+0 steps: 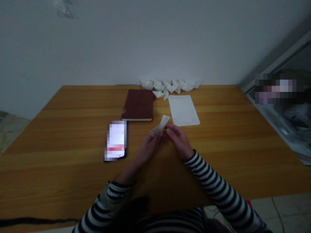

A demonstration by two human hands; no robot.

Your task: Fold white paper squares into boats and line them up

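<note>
Wide look first: the wooden bench (206,168) fills the frame, folded paper shapes (170,84) line its far edge, and a dark red notebook (137,105) lies beside a white sheet (183,110) at top centre (a blurred phone (116,140) sits left). At centre, a folded paper strip (159,125) slants up rightward, its lower end pinched in the closed left hand (148,148). The curled right hand (179,140) touches it; firmness of grip, impossible to tell.

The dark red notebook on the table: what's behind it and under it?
Behind the dark red notebook and slightly right, folded white paper boats sit in a row along the far edge of the wooden table. Anything beneath the notebook is hidden.
</note>
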